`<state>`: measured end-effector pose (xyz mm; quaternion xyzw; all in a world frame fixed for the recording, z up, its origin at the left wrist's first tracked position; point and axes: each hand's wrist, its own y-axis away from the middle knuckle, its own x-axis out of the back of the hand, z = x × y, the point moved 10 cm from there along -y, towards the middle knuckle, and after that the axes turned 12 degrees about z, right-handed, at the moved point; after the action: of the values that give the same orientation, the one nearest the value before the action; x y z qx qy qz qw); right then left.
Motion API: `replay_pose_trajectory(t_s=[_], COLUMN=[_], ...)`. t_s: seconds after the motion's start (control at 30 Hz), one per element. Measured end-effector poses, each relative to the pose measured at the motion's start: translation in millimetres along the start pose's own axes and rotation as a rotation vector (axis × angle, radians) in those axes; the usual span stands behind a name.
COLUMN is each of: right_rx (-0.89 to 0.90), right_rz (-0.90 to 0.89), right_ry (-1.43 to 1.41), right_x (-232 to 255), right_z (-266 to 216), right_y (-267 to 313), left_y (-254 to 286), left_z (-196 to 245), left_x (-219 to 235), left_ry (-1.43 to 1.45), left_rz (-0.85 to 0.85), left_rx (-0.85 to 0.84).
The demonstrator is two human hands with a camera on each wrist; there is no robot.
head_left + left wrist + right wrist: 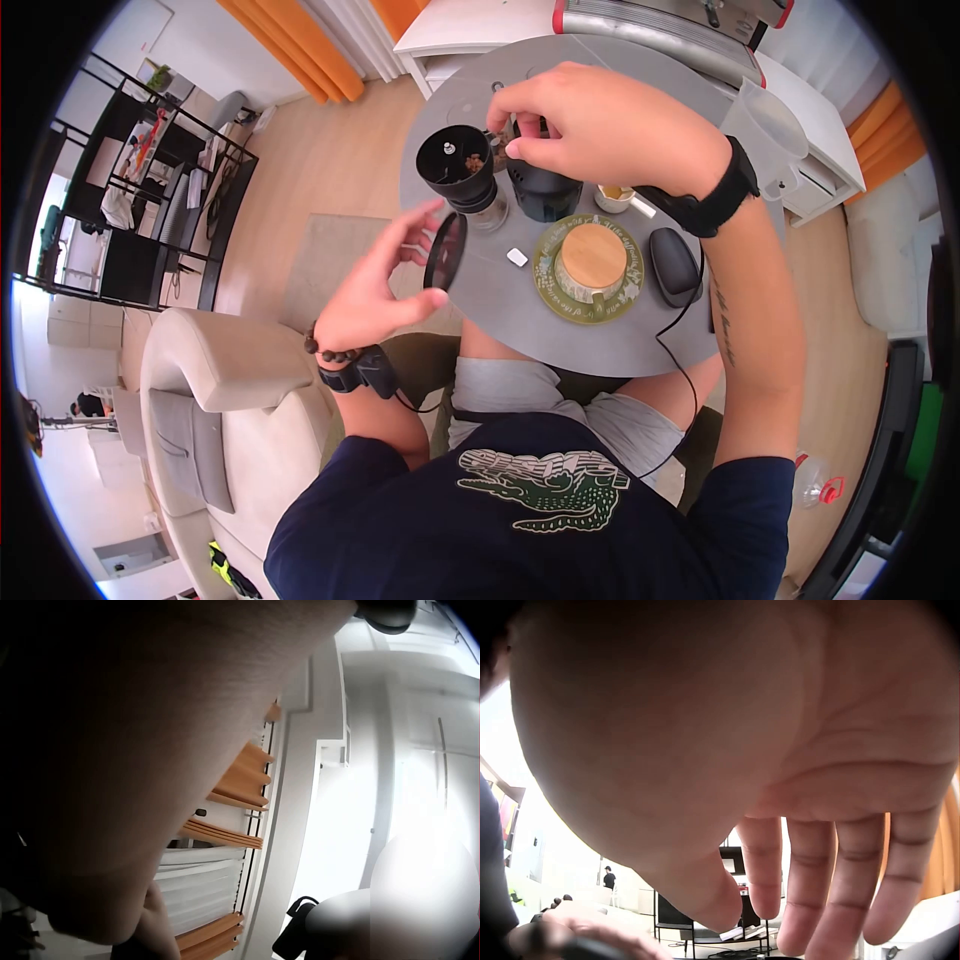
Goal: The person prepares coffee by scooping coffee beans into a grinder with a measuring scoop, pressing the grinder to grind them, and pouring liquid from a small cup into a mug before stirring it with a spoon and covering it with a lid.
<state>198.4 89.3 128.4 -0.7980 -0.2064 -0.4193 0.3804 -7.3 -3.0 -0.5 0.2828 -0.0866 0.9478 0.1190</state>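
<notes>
Left hand at left edge of table — thumb and fingers bent round rim of black disc, disc tipped nearly upright. Just beyond, near same edge: black hopper, open-topped, brown bits inside. Right hand above dark container, beside hopper — fingers extended, slightly spread, thumb apart, nothing visible in grip. Toward near edge: green plate under wood-topped cup, small white piece to left; black mouse toward right edge.
</notes>
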Motion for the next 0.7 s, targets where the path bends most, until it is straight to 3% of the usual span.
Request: replay_pose_trajectory(t_s=[0.07,0.1,0.13,0.2,0.3,0.4,0.5,0.57,0.63,0.7], right_rx=[-0.002,0.011,0.064,0.125,0.272,0.266,0.230,0.186,0.142,0.225], right_rz=[-0.019,-0.025,0.029,0.080,0.183,0.212,0.154,0.113,0.072,0.129], right_ry=[-0.026,-0.027,-0.106,-0.181,-0.210,-0.161,-0.106,-0.113,-0.122,-0.166], right_x=[1,-1,3,6,5,-1,-14,-16,-20,-17], right_z=[-16,-22,-33,-48,-67,-68,-63,-60,-54,-54], right_y=[-3,-4,-6,-7,-8,-14,-22,-27,-32,-38], left_y=[-10,-16,-22,-33,-46,-53,-64,-68,-70,-70], left_z=[11,32,36,36,38,44,38,37,45,51], left_x=[20,18,16,18,7,0,-7,-11,-10,-7], left_ry=[0.453,0.670,0.669,0.994,1.141,1.282,1.299,1.613,1.599,1.585], left_rz=[0.188,0.199,0.212,0.247,0.225,0.227,0.144,-0.044,-0.005,0.039], left_rx=[-0.024,-0.085,-0.087,-0.048,-0.025,0.000,-0.010,-0.048,-0.035,-0.021])
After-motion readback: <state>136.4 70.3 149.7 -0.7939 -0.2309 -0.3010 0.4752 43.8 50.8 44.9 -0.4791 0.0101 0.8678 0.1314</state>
